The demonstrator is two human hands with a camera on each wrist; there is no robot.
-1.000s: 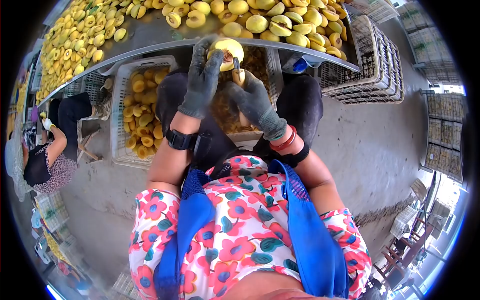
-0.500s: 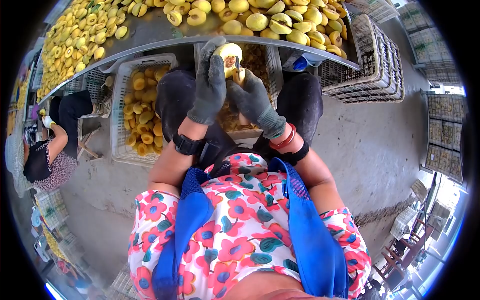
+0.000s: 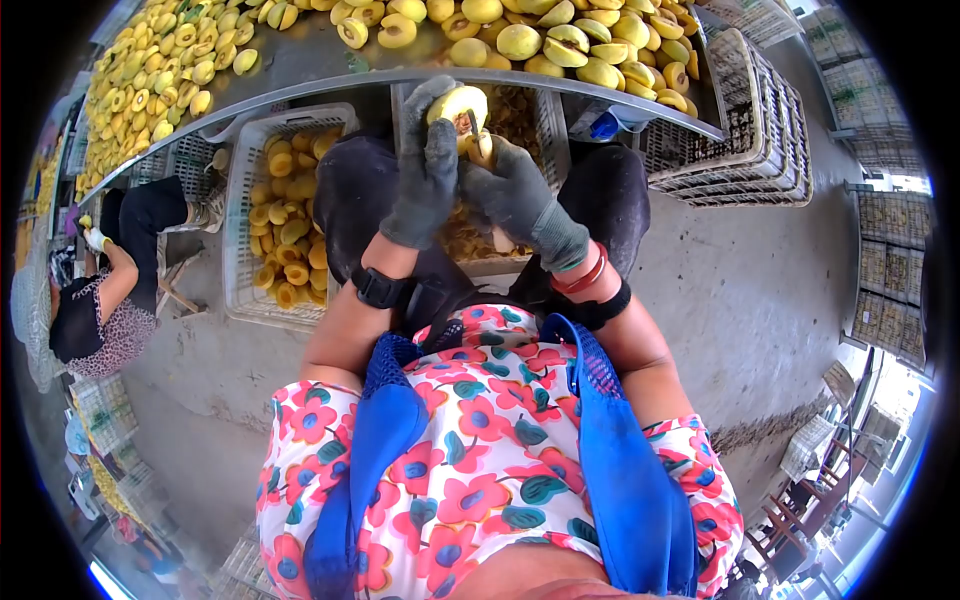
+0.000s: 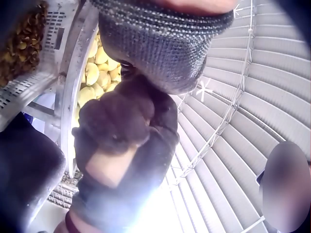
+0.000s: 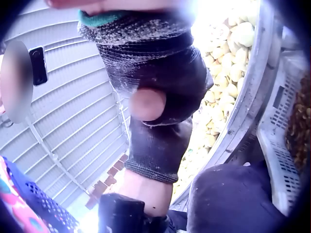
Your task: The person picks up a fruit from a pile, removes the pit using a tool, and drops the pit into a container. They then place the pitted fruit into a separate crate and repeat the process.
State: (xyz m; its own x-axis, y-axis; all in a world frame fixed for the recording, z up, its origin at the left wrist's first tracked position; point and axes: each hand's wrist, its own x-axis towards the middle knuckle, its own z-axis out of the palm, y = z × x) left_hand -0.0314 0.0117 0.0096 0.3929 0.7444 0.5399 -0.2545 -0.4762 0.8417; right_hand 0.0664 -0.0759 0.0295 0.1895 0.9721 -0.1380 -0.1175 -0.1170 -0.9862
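Note:
My gloved left hand (image 3: 425,180) holds a yellow peach half (image 3: 460,102) upright at the edge of the metal table, its reddish-brown centre turned toward the right hand. In my gloved right hand (image 3: 522,200) is a pitting tool (image 3: 484,150) with a pale wooden handle, its dark metal tip at the peach's centre. The handle's butt (image 5: 148,104) pokes out of the right fist in the right wrist view. From the left wrist, the right fist (image 4: 116,119) shows curled round the handle, while the peach is hidden.
Peach halves (image 3: 520,42) cover much of the metal table (image 3: 290,85). A crate (image 3: 232,260) of darker orange halves stands left of my knees; another crate (image 3: 556,130) of brown scraps sits between them. A slatted crate (image 3: 785,150) is at right. Another person (image 3: 110,300) sits at left.
The left hand has turned more upright, tilting the peach half so its cut face is seen more edge-on. The tool tip stays at the peach's centre; the right hand has shifted slightly.

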